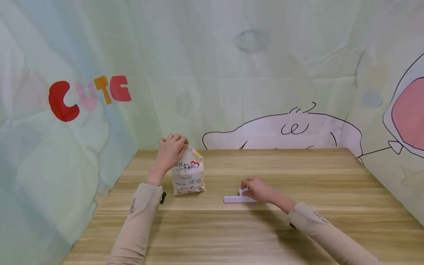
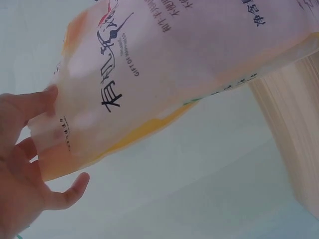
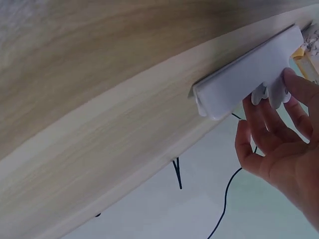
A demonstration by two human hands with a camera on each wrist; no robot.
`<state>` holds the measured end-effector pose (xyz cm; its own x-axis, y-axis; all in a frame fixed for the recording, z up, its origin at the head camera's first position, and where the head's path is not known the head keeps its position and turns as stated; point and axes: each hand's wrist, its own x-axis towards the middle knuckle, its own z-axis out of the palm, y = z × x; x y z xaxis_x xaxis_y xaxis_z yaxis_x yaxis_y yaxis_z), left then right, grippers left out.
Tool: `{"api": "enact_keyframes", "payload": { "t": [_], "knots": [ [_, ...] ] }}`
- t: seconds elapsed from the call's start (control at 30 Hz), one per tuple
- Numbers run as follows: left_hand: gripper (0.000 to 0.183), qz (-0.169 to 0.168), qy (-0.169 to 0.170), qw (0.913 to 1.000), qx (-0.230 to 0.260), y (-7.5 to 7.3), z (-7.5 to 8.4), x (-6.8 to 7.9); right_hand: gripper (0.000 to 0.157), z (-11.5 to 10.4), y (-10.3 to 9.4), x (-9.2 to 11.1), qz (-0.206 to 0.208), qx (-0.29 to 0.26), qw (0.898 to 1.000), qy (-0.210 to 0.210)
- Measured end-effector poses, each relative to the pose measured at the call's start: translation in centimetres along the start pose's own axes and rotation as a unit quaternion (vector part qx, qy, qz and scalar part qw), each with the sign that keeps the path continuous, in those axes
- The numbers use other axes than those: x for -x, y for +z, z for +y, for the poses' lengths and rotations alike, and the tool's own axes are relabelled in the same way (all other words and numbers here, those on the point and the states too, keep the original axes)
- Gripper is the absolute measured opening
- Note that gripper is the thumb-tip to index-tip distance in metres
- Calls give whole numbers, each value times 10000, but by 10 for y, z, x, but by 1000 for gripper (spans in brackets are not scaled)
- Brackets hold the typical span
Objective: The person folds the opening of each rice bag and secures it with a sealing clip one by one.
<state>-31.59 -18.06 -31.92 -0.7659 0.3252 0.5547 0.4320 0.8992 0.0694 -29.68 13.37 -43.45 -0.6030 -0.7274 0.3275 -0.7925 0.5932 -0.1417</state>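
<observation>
A white printed bag (image 1: pixel 188 175) with yellow sides and a red heart stands upright on the wooden table, left of the middle. My left hand (image 1: pixel 172 149) pinches its top edge between thumb and fingers; in the left wrist view the left hand (image 2: pixel 25 164) has its little finger off the bag. To the right, a long white bag clip (image 1: pixel 232 199) lies on the table. My right hand (image 1: pixel 260 189) holds the clip's handle, and in the right wrist view the thumb and fingers of the right hand (image 3: pixel 284 134) pinch the handle tabs of the clip (image 3: pixel 244 74).
The wooden table (image 1: pixel 212 235) reaches back to a printed cloth backdrop (image 1: pixel 198 73), which also hangs along the left and right sides. Some table surface separates the bag from the clip.
</observation>
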Motion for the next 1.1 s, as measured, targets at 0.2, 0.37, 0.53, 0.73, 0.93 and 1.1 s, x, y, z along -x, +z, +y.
{"api": "enact_keyframes", "payload": {
  "t": [0.2,0.37,0.53,0.73,0.93,1.1],
  "knots": [
    [11,-37,-105,9999,6,-2,2,1,11,-1,-3,-5,-304,-603,9976,150],
    [11,-71,-168,9998,-24,-3,3,3,13,-4,-5,-13,-485,-850,9947,318],
    [11,-36,-203,9998,-29,-3,4,3,22,-7,-10,-22,-447,-851,9945,418],
    [9,-5,-229,9997,-49,-5,4,3,38,-10,-19,-32,-275,-571,9968,496],
    [9,48,-192,9998,-22,-6,4,3,28,-8,-27,-45,126,-564,9972,473],
    [10,90,-160,9998,-7,-5,4,3,25,-5,-37,-58,424,-1040,9908,755]
  ]
}}
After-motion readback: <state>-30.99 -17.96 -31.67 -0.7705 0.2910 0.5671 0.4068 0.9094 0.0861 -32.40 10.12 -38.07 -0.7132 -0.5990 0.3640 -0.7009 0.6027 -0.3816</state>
